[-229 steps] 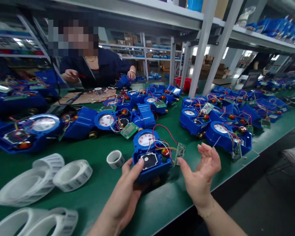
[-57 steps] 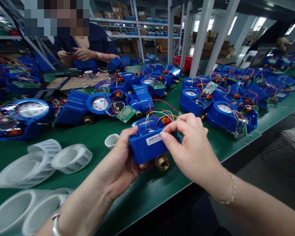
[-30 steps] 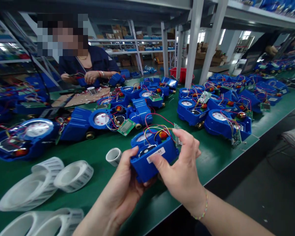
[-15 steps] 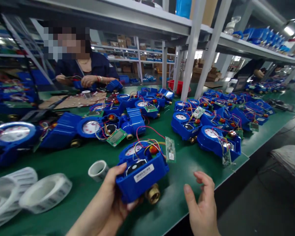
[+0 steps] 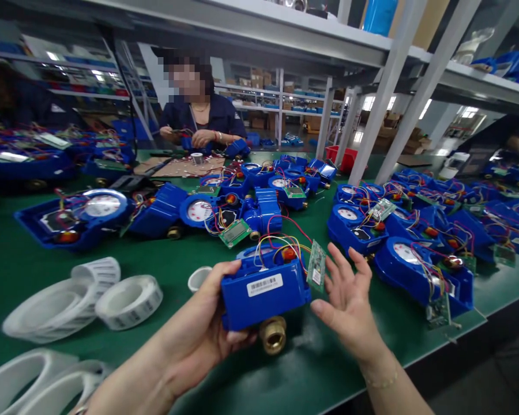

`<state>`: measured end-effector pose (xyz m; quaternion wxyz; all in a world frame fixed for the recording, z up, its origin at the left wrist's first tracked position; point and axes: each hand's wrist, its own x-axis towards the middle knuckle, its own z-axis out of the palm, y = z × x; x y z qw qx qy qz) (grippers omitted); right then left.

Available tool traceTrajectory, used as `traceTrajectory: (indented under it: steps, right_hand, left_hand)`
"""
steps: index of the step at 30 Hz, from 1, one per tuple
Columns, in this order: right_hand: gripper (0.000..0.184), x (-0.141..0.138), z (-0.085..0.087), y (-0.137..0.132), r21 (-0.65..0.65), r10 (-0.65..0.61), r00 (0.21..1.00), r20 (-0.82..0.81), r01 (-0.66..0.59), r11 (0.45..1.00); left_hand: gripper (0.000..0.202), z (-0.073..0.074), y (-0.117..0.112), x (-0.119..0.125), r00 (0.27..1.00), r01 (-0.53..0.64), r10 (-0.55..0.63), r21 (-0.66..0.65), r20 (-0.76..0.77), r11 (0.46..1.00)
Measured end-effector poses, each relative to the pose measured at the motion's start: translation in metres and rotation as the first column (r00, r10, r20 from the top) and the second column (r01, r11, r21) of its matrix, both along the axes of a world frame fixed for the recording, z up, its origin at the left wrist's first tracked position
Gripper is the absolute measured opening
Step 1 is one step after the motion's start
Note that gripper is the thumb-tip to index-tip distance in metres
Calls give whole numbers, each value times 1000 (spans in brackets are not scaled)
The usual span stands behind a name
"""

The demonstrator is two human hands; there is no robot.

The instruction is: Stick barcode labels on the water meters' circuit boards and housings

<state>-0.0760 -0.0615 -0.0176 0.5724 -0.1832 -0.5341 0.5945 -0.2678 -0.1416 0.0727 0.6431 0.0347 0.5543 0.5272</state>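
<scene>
A blue water meter (image 5: pixel 263 294) with a barcode label on its side and a brass threaded end is held up by my left hand (image 5: pixel 207 317), thumb on top and fingers underneath. Coloured wires run from its open housing to a small green circuit board (image 5: pixel 316 265), which hangs at the meter's right side. Close beside that board is my right hand (image 5: pixel 350 300), its fingers spread and holding nothing; whether a fingertip touches the board I cannot tell. Part of the meter's dial shows behind the housing wall.
Rolls of barcode labels (image 5: pixel 130 302) lie on the green table (image 5: pixel 155 369) at left. More open blue meters (image 5: pixel 419 271) with loose wires stand at right and across the middle. A co-worker (image 5: pixel 201 121) sits opposite, handling a meter. Metal shelf posts (image 5: pixel 389 98) rise beyond.
My right hand has moved up and in toward the circuit board. The meter has turned, so its labelled side faces me more. The view has swung left.
</scene>
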Motion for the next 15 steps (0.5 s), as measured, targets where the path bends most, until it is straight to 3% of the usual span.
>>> traceTrajectory:
  steps: [4,9,12,15]
  right_hand:
    - [85,-4,1,4,30,-9,997,-72,11,999]
    - [82,-1,2,0,143,-123,990,-71,132,981]
    - [82,4,11,-2,247,-208,977,-47,213,945]
    - [84,11,23,2,333,-198,980,-8,189,924]
  left_hand:
    - [32,1,-1,-1,1000,0,0,9,-11,1000]
    - [37,7,-1,1,998,-21,21,-3,-58,1000]
    - [42,10,0,2,994,-41,38,-32,-98,999]
    - [43,11,1,2,988,-59,50,-59,-149,996]
